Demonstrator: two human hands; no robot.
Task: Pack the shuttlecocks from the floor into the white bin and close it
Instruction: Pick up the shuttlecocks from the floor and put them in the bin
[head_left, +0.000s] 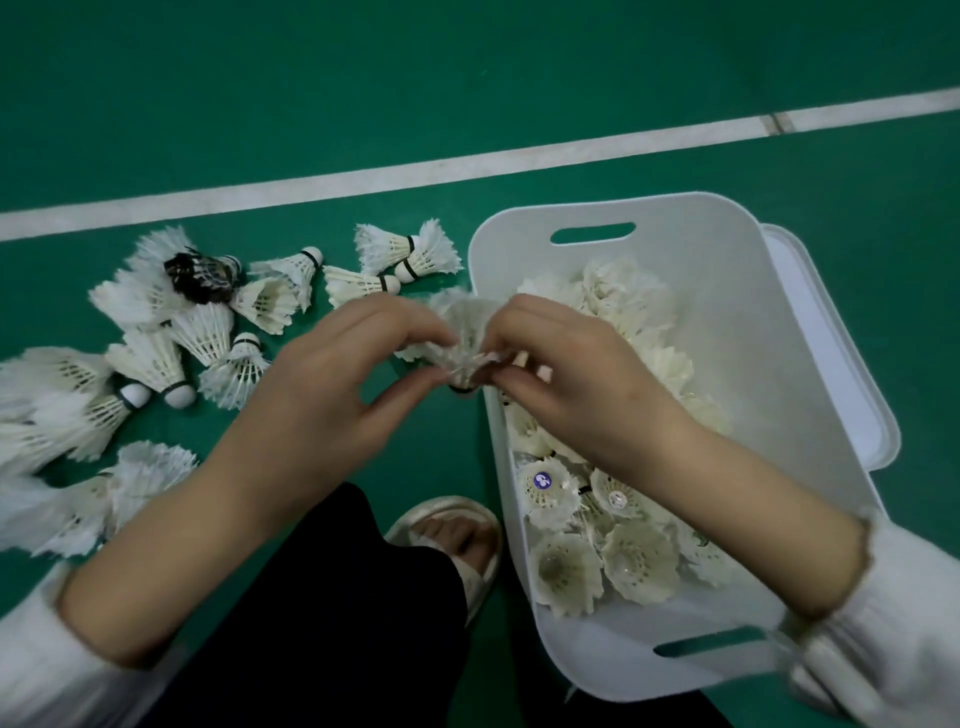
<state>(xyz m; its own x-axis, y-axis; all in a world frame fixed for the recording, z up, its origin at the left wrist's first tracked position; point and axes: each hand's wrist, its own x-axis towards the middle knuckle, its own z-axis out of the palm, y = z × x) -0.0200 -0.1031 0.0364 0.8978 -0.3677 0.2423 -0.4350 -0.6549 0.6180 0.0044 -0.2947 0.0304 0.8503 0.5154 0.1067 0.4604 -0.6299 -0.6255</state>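
A white feathered shuttlecock (464, 338) is held between both hands just left of the bin's near-left rim. My left hand (343, 374) pinches its left feathers and my right hand (566, 374) pinches its right feathers. The white bin (691, 228) stands on the green floor at right, holding several white shuttlecocks (639, 561). Several more shuttlecocks (156, 358) lie scattered on the floor at left, one of them black (200, 270). The bin's white lid (826, 338) lies flat behind and to the right of the bin, partly hidden by it.
A white court line (467, 161) crosses the green floor beyond the pile. My dark trouser leg (337, 613) and a pale sandal (457, 540) sit between the pile and the bin.
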